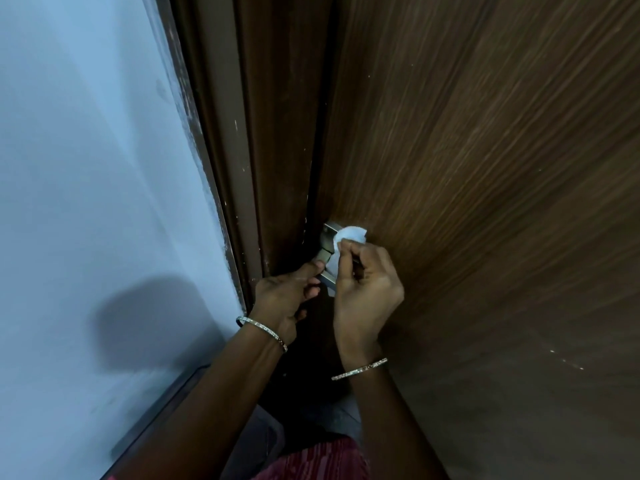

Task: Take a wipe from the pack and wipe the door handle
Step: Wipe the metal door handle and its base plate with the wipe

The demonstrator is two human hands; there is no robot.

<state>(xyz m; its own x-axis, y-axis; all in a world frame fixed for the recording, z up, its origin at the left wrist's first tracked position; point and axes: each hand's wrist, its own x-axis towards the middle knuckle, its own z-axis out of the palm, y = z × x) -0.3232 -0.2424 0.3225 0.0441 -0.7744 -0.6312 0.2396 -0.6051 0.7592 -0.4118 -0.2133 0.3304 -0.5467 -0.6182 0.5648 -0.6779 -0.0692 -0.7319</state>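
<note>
Wipe (351,234): white and crumpled, pressed on the upper part of the door handle (326,251), pinched by the right grip (367,285).
Door handle: metal, at the left edge of the brown wooden door (485,168), just beside the door frame (221,133); largely covered by wipe and hands.
Right grip: fingers curled, thumb and fingertips pinching the wipe against the handle.
Left grip (282,299): fingers curled round the handle's lower part, below the wipe.
Wrists: a thin left bangle (262,330) and a thin right bangle (360,368).
Wall (86,168): pale blue, left of the frame, with a dark shadow.
</note>
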